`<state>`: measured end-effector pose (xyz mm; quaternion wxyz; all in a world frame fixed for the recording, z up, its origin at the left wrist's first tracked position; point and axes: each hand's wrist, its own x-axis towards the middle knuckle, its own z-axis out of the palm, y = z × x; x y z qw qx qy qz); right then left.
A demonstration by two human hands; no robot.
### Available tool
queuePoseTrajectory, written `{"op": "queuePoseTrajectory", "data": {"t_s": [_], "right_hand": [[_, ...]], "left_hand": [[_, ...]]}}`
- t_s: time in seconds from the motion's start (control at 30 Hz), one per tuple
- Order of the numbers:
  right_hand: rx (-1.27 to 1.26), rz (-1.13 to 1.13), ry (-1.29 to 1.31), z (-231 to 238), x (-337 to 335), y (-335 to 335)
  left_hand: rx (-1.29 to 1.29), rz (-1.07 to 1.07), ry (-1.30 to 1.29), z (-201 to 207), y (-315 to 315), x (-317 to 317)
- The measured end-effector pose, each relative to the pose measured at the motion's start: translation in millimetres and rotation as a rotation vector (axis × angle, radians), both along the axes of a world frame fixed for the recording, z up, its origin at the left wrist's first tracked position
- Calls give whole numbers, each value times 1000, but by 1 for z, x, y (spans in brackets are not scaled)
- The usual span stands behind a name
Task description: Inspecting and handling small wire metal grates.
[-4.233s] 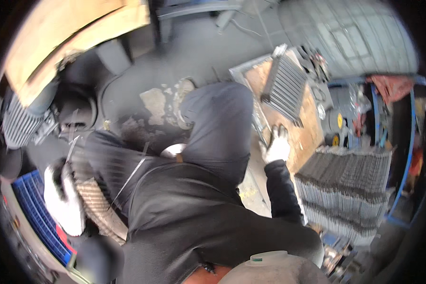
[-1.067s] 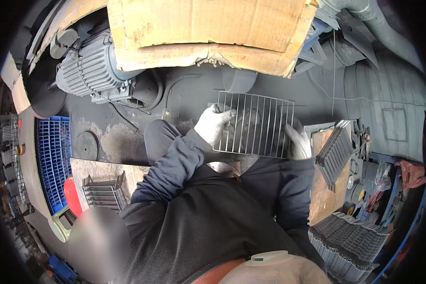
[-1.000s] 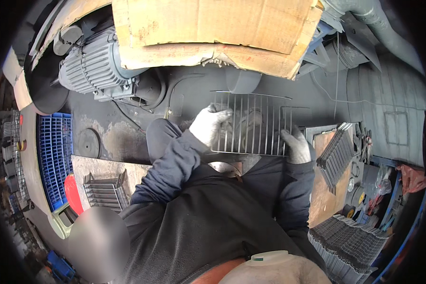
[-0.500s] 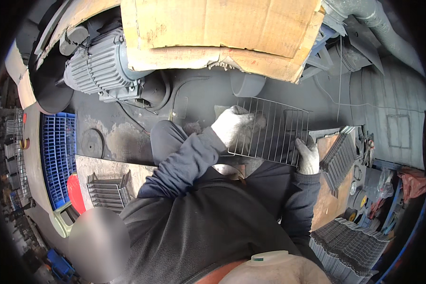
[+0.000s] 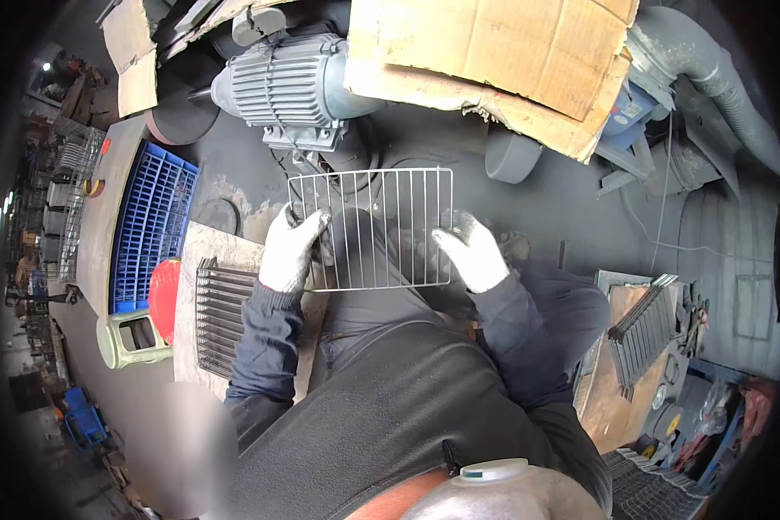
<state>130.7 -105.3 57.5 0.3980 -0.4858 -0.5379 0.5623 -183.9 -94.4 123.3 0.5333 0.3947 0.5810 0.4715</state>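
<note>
Held up in front of me is a rectangular wire rack with thin parallel bars. My left hand, in a white work glove, is closed round its left side, thumb on the near face. At its right side my right hand, also gloved, grips the edge between thumb and fingers. A stack of similar wire racks lies on a board to my left. To the right, more wire racks rest on a brown board.
A grey electric motor sits ahead, beside a large cardboard sheet. On the left are a blue plastic crate, a red round seat and a pale green stool. Further racks are stacked at the lower right.
My hands and the wire rack have swung from right to left. My left hand has shifted to the rack's left side, and the view has turned left.
</note>
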Motion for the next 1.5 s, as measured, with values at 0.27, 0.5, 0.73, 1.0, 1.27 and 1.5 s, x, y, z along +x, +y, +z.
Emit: {"op": "queuePoseTrajectory", "data": {"t_s": [0.27, 0.5, 0.73, 1.0, 1.27, 1.5], "right_hand": [[760, -369, -379, 118, 6, -42], [374, -709, 185, 108, 13, -80], [174, -721, 813, 56, 18, -103], [187, -1022, 196, 30, 94, -98], [-82, -732, 171, -19, 164, -54], [-182, -663, 207, -35, 153, -13]], "left_hand": [[492, -388, 558, 54, -35, 65], [927, 220, 662, 43, -51, 135], [43, -229, -720, -23, -37, 153], [23, -239, -227, -72, -13, 145], [-136, -444, -375, -81, 35, 216], [-152, -412, -320, -90, 55, 199]]}}
